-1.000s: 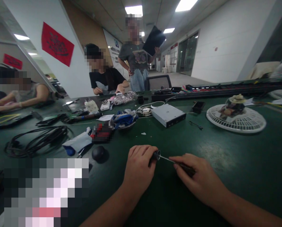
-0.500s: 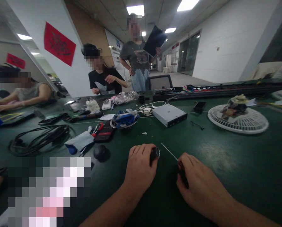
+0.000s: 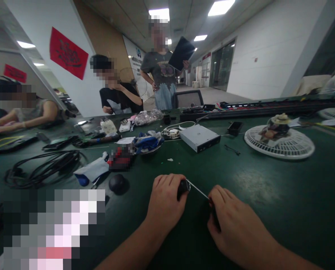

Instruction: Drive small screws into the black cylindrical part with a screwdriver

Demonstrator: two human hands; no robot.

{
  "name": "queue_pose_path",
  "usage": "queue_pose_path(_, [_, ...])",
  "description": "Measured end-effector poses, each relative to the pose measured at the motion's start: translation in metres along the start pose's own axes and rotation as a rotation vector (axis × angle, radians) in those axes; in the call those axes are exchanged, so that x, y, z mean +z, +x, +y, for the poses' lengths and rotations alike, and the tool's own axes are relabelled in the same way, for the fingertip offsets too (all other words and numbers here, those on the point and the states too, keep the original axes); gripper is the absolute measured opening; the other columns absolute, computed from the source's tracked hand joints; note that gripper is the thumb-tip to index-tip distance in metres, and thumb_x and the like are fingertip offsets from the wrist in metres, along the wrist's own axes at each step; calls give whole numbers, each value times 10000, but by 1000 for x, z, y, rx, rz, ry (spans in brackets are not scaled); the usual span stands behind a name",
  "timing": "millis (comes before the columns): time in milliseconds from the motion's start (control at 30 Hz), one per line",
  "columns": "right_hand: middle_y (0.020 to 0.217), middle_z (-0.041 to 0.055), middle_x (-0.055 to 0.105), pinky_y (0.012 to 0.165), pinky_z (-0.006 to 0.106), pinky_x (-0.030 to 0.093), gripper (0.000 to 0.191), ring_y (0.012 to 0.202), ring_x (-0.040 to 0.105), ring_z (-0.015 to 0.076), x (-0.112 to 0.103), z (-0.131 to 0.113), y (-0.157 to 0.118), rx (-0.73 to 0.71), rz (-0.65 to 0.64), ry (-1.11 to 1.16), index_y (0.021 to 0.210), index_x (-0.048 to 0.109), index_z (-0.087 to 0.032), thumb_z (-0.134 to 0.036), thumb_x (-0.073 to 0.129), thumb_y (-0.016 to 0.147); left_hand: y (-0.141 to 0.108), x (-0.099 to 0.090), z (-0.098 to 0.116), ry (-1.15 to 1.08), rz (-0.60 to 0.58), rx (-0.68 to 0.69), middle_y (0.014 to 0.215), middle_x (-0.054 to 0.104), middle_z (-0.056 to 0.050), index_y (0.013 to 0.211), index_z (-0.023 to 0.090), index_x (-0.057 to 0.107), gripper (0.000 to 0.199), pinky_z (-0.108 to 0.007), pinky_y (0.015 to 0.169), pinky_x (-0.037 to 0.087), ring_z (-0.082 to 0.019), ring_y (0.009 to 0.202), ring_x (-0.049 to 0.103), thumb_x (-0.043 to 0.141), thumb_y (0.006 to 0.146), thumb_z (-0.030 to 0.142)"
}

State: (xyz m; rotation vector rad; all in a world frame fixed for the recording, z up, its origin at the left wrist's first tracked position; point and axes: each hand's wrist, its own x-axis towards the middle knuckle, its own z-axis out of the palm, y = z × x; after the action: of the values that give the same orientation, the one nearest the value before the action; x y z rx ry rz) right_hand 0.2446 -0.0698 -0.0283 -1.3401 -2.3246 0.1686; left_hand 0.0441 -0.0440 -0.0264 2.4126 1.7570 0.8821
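Observation:
My left hand (image 3: 167, 198) is wrapped round a small black cylindrical object (image 3: 183, 188) with a shiny ring at its right end. My right hand (image 3: 229, 213) grips the dark handle of a screwdriver (image 3: 197, 188). Its thin metal shaft points up and to the left, and the tip meets the ringed end of the black object. Whether the tip is inside it or only against it, I cannot tell. Both hands are low over the green table, a short gap apart.
Beyond my hands lie a grey disc drive (image 3: 200, 137), a white fan grille (image 3: 280, 144) and a bowl with blue-white gloves (image 3: 149, 143). To the left are a black round object (image 3: 117, 183) and coiled black cables (image 3: 43, 168). People (image 3: 119, 90) are across the table.
My right hand has moved slightly left, bringing the screwdriver tip to the black object, where there was a gap before. The seated person across has raised a hand towards the face.

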Motion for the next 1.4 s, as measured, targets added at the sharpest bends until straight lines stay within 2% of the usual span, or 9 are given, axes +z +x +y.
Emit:
queue_pose_path(133, [911, 41, 553, 704, 343, 469, 268, 803, 549, 191, 5, 3, 2, -59, -78, 204, 908, 480, -205, 24, 473, 768, 0, 0, -1, -7, -7, 20, 1006, 683, -18, 1046, 230, 616, 220, -460, 962, 397, -223, 976, 592, 620, 844, 144])
queue_pose_path(233, [882, 20, 549, 638, 297, 450, 213, 733, 546, 158, 6, 9, 7, 48, -63, 310, 874, 461, -215, -24, 531, 810, 0, 1, -2, -8, -11, 23, 1004, 681, -22, 1044, 227, 617, 213, -468, 953, 403, -230, 971, 592, 620, 846, 150])
queue_pose_path(333, [840, 3, 543, 611, 285, 434, 217, 694, 541, 147, 5, 13, 10, 123, -58, 353, 857, 457, -221, -37, 557, 798, 0, 1, -1, -26, -30, 32, 1005, 681, -20, 1037, 231, 619, 217, -464, 953, 405, -228, 973, 591, 630, 840, 141])
queue_pose_path(600, [806, -11, 533, 624, 284, 427, 267, 692, 537, 145, 5, 14, 12, 125, -9, 402, 896, 489, -213, 8, 497, 746, 0, 0, 2, -142, -152, 190, 1049, 688, -1, 1076, 250, 625, 283, -409, 963, 412, -207, 1020, 597, 680, 823, 137])
queue_pose_path(767, [777, -20, 552, 597, 275, 427, 172, 645, 530, 132, 0, 14, 13, 175, 25, 496, 862, 492, -215, -60, 516, 792, 0, -1, 1, -167, -176, 219, 1059, 691, -1, 1094, 250, 623, 311, -396, 958, 416, -202, 1027, 597, 693, 817, 128])
queue_pose_path(867, [829, -4, 605, 636, 283, 454, 102, 694, 575, 141, -2, 14, 14, 177, 5, 552, 884, 514, -215, -129, 543, 840, 0, -1, 1, -173, -175, 238, 1074, 694, -12, 1103, 246, 623, 316, -406, 970, 413, -209, 1035, 600, 704, 816, 142])
queue_pose_path(1100, [843, 5, 644, 663, 293, 460, 166, 732, 606, 151, 3, 16, 15, 159, -66, 500, 861, 542, -214, -56, 514, 820, 0, -2, 1, -164, -183, 243, 1081, 699, -14, 1111, 246, 626, 321, -414, 961, 419, -212, 1043, 603, 706, 814, 154])
queue_pose_path(1300, [829, 19, 610, 660, 318, 452, 148, 757, 591, 182, 5, 14, 13, 180, -45, 352, 764, 503, -212, -132, 621, 807, 0, -1, 1, -145, -171, 213, 1059, 699, -15, 1097, 249, 638, 301, -423, 957, 415, -220, 1024, 601, 709, 815, 169])
queue_pose_path(1400, [817, 15, 624, 648, 321, 451, 117, 728, 593, 180, 6, 16, 14, 214, -69, 383, 773, 539, -214, -147, 616, 831, 0, -1, 1, -147, -171, 212, 1070, 699, -9, 1107, 252, 635, 307, -422, 962, 412, -216, 1031, 600, 711, 819, 177])
